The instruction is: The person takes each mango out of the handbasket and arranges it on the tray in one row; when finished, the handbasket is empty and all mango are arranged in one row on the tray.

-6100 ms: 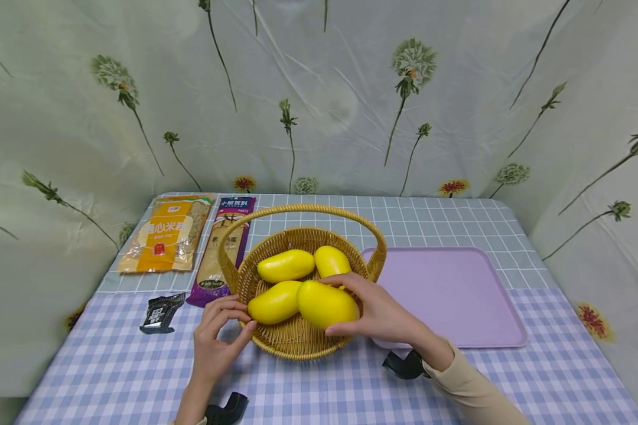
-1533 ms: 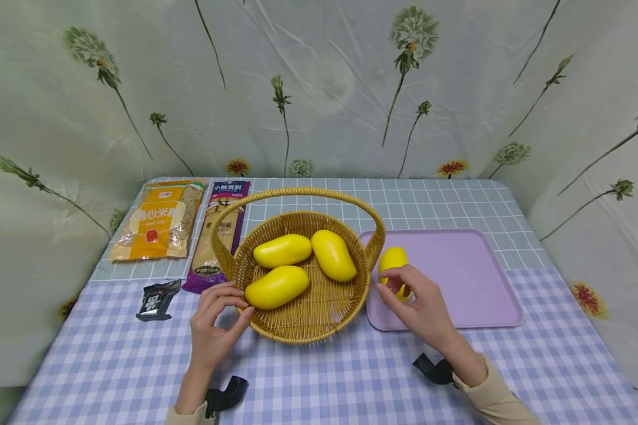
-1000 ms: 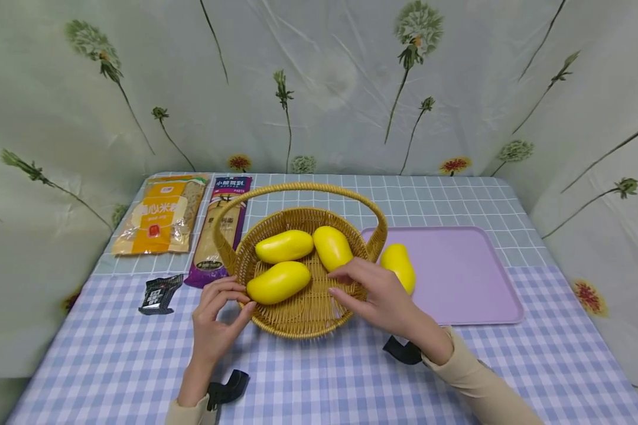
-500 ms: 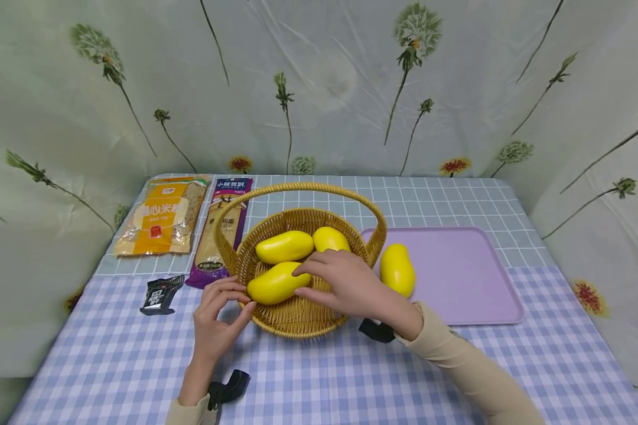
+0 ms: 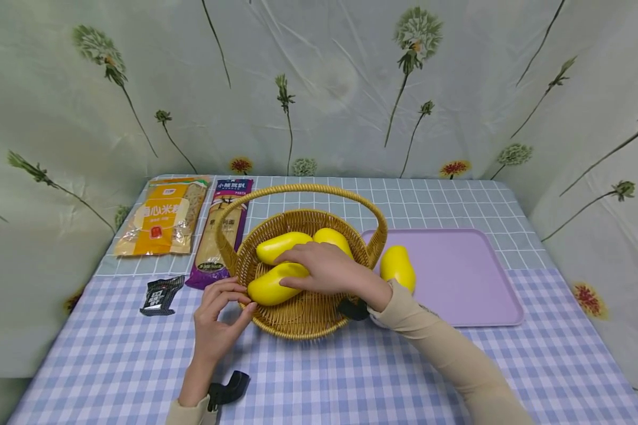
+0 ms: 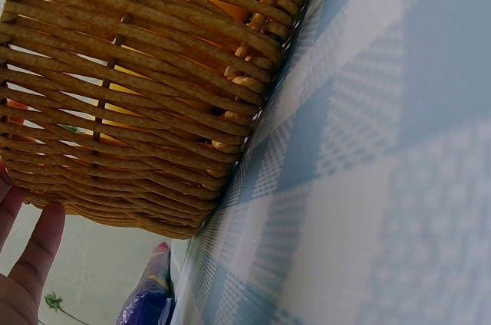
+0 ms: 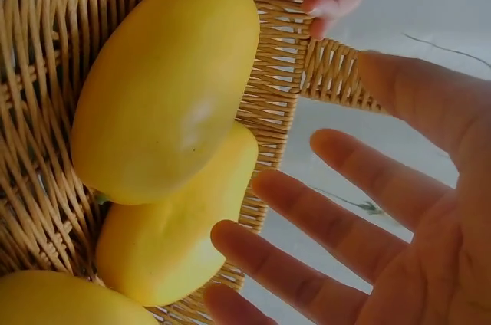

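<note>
A wicker basket with a tall handle holds three yellow mangoes: one in front, one at back left and one at back right. My left hand grips the basket's left rim between thumb and fingers; the left wrist view shows the woven wall beside the fingers. Above the front mango hovers my right hand, its fingers spread. In the right wrist view that hand is apart from the nearest mango. Another mango lies on the purple tray.
An orange food packet and a purple pasta packet lie left of the basket. Closer in is a small black wrapped packet. The basket's handle arches over its far side. A checked cloth covers the table.
My right hand set a mango from the basket on the tray and let go. It then moved left, back over the front mango. My left hand stayed at the rim.
</note>
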Demonstrator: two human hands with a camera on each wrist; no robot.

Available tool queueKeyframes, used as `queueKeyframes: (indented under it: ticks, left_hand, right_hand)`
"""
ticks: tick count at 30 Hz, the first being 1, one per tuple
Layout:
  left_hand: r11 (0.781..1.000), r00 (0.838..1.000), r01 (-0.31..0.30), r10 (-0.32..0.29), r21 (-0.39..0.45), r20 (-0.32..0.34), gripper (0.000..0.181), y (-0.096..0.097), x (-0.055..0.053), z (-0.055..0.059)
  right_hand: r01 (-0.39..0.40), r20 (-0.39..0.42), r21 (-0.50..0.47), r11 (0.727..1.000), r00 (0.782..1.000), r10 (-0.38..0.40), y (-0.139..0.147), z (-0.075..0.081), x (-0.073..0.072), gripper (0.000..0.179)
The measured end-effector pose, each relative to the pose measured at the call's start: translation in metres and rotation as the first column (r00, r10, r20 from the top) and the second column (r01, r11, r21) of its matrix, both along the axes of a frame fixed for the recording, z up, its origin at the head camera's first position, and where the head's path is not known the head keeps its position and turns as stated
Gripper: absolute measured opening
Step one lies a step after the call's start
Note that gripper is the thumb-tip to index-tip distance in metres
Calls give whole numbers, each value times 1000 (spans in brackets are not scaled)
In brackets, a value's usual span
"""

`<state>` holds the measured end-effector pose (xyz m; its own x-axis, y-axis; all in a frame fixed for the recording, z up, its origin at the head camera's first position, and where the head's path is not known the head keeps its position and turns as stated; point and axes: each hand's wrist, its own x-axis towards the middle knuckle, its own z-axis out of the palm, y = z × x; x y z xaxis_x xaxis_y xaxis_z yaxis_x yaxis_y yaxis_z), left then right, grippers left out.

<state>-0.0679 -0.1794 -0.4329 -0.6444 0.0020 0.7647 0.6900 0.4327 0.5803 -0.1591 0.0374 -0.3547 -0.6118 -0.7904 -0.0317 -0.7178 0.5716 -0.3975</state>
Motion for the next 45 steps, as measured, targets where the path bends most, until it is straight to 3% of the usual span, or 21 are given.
queueKeyframes:
  ticks: [7, 14, 38, 45]
  left_hand:
    - [1000, 1000, 1, -1, -2, 8, 12, -1, 0, 0]
    - [1000, 1000, -1, 1, 0, 15, 11, -1, 0, -2]
    - [1000, 1000, 9, -8, 9, -2, 17, 0, 0, 0]
    - [1000, 1000, 8, -8, 7, -4, 17, 0, 0, -1]
  right_hand:
    - [-8, 48, 47, 999, 999, 6, -12, -4, -8, 44]
    - [2, 45, 104, 995, 999, -7, -22, -8, -13, 43]
    - [-7, 97, 120, 993, 995, -5, -26, -18, -20, 43]
    - [-22, 152, 124, 992, 988, 3, -22, -19, -21, 42]
